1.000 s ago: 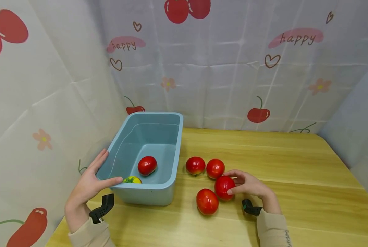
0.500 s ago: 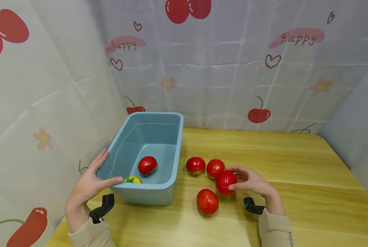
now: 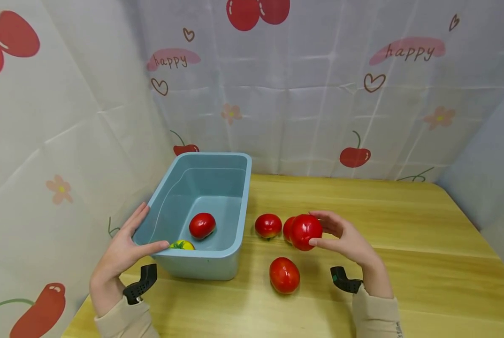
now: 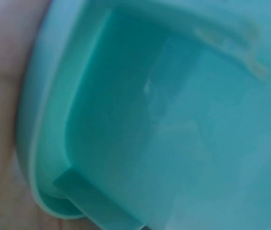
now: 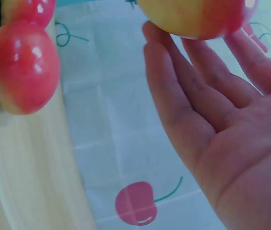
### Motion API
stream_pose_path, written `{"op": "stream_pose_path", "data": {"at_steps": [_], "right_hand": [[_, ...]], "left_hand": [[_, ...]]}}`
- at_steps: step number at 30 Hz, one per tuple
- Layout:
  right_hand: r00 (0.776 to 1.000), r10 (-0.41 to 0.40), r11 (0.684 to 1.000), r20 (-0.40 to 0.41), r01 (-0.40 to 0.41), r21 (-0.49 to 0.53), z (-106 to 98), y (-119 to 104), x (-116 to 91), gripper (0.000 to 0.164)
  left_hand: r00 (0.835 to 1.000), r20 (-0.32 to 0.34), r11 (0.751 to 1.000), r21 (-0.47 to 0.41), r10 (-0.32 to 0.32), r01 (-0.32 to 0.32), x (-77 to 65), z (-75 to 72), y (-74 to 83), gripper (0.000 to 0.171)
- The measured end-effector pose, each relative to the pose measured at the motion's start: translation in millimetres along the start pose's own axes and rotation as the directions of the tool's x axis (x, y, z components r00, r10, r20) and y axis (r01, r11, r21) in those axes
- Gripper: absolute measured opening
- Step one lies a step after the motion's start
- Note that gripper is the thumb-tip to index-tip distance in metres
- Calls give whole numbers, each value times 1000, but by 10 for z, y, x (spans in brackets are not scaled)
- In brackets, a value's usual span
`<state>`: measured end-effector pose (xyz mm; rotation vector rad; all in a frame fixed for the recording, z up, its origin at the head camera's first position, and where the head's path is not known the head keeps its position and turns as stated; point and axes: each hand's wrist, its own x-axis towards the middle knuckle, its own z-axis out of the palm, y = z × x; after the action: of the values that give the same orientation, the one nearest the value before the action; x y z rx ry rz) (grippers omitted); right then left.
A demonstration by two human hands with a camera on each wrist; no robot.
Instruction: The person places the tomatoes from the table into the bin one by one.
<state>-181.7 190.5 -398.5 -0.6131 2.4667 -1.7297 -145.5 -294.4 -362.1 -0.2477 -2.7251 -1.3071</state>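
My right hand holds a red tomato between thumb and fingers, raised above the table. In the right wrist view the yellowish underside of this tomato rests at my fingertips. Behind it, partly hidden, is another tomato, with one more tomato to its left. A further tomato lies nearer me. My left hand grips the near-left corner of a blue plastic bin, thumb over the front rim. Inside are a red tomato and a yellow-and-green one, partly hidden by the rim.
The wooden table extends to the right of the tomatoes. A printed curtain hangs along the back and both sides, close behind the table edge and the bin's left side. Each wrist wears a black camera mount.
My right hand has lifted the tomato off the table, up and slightly away from me, so it covers part of the one behind. The left hand and the bin have stayed put.
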Motion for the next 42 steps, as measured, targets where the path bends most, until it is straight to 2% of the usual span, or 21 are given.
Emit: {"op": "stream_pose_path", "data": {"at_steps": [9,15,27,36,42], "right_hand": [[994,-62,998,-88,62,-5,87,-146,23,57],[991,-71,996,-114,76,39,186,-207,64,57],[991,-68,984,-111,86,158,446,-347,224,56],[991,-76,971,-110,98,217,684,-560,371,57],[994,-76,960,-82,95,265,863,-718,458,59]], "left_hand": [[1000,-6,1000,1,16,-16,6,11,-12,96],[1000,5,1000,-6,2,-2,2,10,-10,96],[1000,3,1000,-4,4,-4,6,7,-15,96],[1000,7,1000,3,-11,11,3,1,2,96],[1000,8,1000,4,-13,13,0,-6,12,96]]}}
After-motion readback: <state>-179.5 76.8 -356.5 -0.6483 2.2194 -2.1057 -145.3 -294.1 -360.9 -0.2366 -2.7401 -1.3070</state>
